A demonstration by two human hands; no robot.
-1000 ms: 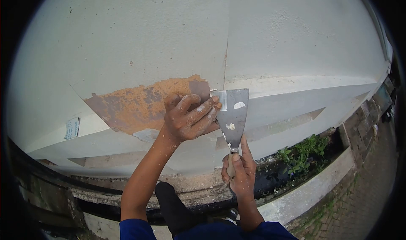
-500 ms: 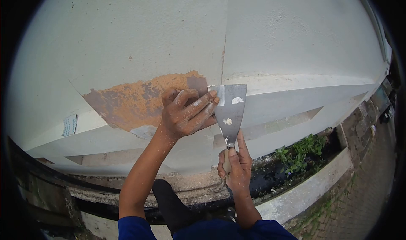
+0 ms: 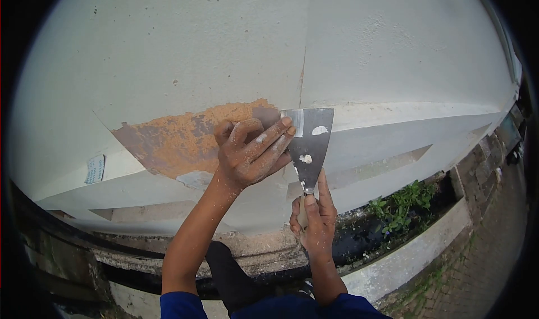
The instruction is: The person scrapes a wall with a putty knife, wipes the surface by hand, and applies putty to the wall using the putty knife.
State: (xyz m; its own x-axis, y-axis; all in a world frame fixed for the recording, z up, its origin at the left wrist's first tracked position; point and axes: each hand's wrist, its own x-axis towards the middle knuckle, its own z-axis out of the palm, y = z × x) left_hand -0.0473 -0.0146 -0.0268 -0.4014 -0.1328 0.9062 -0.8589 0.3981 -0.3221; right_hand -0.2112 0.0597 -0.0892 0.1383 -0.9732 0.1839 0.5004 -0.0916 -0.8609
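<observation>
My right hand [image 3: 316,223] is wrapped round the handle of a wide scraper [image 3: 312,147], whose blade points up against the pale wall [image 3: 213,49]. White flecks dot the blade's dark face. Two fingertips of my left hand [image 3: 252,150] touch the blade's upper left part, beside a bright strip; its other fingers are curled and apart, and white dust covers them. Behind my left hand lies a stripped orange and grey patch [image 3: 174,136] with a ragged upper edge. A thin vertical crack runs up the wall above the blade.
A small paper label [image 3: 95,169] sticks to the wall at the left. Below the wall runs a dark drain channel with green plants [image 3: 401,204] and a concrete curb [image 3: 410,243]. A paved path [image 3: 466,279] lies at the right.
The view has shifted slightly, so the wall and hands appear a little to the right. Both hands keep the same hold on the scraper, with no clear movement along the wall.
</observation>
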